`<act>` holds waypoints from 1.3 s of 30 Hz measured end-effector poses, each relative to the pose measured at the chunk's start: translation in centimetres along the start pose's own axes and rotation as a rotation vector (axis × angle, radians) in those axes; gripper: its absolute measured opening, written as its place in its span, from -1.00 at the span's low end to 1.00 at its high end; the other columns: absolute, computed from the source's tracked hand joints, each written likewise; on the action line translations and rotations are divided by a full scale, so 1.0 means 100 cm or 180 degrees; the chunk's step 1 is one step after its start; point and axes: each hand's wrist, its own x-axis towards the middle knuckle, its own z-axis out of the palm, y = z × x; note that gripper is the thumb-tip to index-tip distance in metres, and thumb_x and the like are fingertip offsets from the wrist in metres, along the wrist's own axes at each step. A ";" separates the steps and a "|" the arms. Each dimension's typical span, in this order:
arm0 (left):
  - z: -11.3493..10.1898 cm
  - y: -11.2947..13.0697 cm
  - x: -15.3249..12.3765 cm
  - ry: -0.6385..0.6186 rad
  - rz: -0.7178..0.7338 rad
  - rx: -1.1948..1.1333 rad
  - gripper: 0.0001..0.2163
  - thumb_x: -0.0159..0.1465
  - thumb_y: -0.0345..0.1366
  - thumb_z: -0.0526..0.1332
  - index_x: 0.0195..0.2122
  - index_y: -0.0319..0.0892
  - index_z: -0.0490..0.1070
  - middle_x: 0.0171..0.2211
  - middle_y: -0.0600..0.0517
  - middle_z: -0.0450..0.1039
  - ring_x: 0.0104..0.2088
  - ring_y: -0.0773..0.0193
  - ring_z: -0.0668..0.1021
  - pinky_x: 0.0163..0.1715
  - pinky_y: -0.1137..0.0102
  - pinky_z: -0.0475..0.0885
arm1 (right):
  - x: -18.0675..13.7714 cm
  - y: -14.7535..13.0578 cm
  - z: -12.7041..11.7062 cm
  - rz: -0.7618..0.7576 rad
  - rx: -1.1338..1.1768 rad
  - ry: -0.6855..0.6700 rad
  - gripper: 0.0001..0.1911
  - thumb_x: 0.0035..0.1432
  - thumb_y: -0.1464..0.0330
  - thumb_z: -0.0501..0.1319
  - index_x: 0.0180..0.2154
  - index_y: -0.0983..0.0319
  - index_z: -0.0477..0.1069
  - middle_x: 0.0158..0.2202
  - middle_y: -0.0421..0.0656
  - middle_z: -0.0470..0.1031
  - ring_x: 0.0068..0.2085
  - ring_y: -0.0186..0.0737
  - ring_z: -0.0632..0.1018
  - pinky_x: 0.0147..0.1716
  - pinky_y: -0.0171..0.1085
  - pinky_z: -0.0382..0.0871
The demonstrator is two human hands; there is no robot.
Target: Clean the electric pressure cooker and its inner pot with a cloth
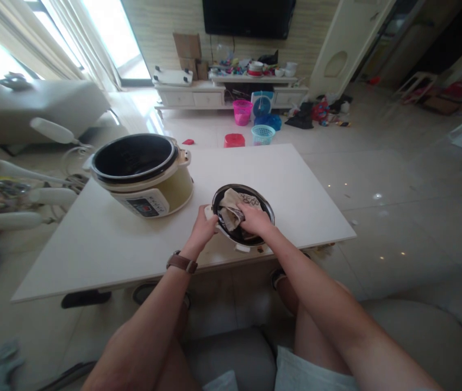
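My left hand (205, 225), with a brown watch strap at the wrist, grips the left edge of a round dark-lined cooker lid (266, 200). The lid rests at the near edge of the white table, its inner side facing up. Bunched in my right hand (254, 220) is a beige patterned cloth (231, 205), pressed against the inside of the lid. To the left stands the electric pressure cooker (180, 190), uncovered, with its dark inner pot (133, 155) showing and a control panel on its front.
The white table (296, 195) lies in front of my knees. Beyond it on the floor are a red stool (234, 140), a light-blue basket (262, 134) and a pink basket (242, 112). A cluttered TV cabinet (198, 98) lines the wall. White-handled items (54, 130) sit at the left.
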 end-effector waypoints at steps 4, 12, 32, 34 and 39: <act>0.000 0.002 0.000 0.0004 0.0001 -0.0018 -0.54 0.18 -0.28 0.28 0.13 -0.04 0.31 -0.09 -0.04 0.51 -0.21 0.19 0.58 -0.40 0.41 0.55 | -0.001 0.010 -0.011 -0.0300 0.0343 0.0062 -0.35 0.32 0.28 0.30 0.40 -0.09 0.36 0.48 -0.26 0.35 0.39 -0.09 0.47 0.33 -0.16 0.38; -0.002 0.004 -0.003 0.0000 -0.0024 0.0001 -0.53 0.19 -0.30 0.26 0.15 -0.06 0.30 -0.10 -0.04 0.50 -0.23 0.20 0.56 -0.43 0.43 0.52 | 0.010 0.027 -0.019 -0.0132 0.0605 0.0102 -0.62 0.25 0.45 0.25 0.03 0.12 0.69 0.10 -0.15 0.70 0.06 -0.20 0.68 0.13 -0.32 0.47; 0.000 0.006 0.000 0.0085 -0.0100 -0.0053 -0.53 0.19 -0.32 0.27 0.15 -0.06 0.31 -0.15 -0.02 0.47 -0.26 0.20 0.56 -0.43 0.43 0.51 | 0.003 0.027 -0.022 -0.0409 0.0115 0.0404 -0.55 0.15 0.49 0.31 0.10 0.23 0.54 0.16 -0.02 0.57 0.20 -0.08 0.52 0.23 -0.22 0.38; 0.000 0.006 0.000 0.0082 -0.0066 -0.0037 -0.52 0.18 -0.31 0.28 0.16 -0.07 0.32 -0.14 -0.02 0.48 -0.24 0.20 0.56 -0.41 0.43 0.51 | 0.005 0.017 -0.016 -0.0591 0.0179 0.0457 -0.57 0.20 0.43 0.31 0.12 0.21 0.52 0.16 -0.03 0.56 0.19 -0.08 0.53 0.23 -0.21 0.39; -0.001 0.004 0.000 0.0072 -0.0044 -0.0050 -0.50 0.15 -0.33 0.28 0.15 -0.06 0.34 -0.16 0.00 0.49 -0.26 0.22 0.55 -0.38 0.42 0.51 | 0.009 0.005 -0.010 -0.0173 0.0163 0.0235 -0.71 0.40 0.38 0.16 0.04 0.19 0.58 0.06 -0.04 0.66 0.12 -0.11 0.60 0.18 -0.23 0.39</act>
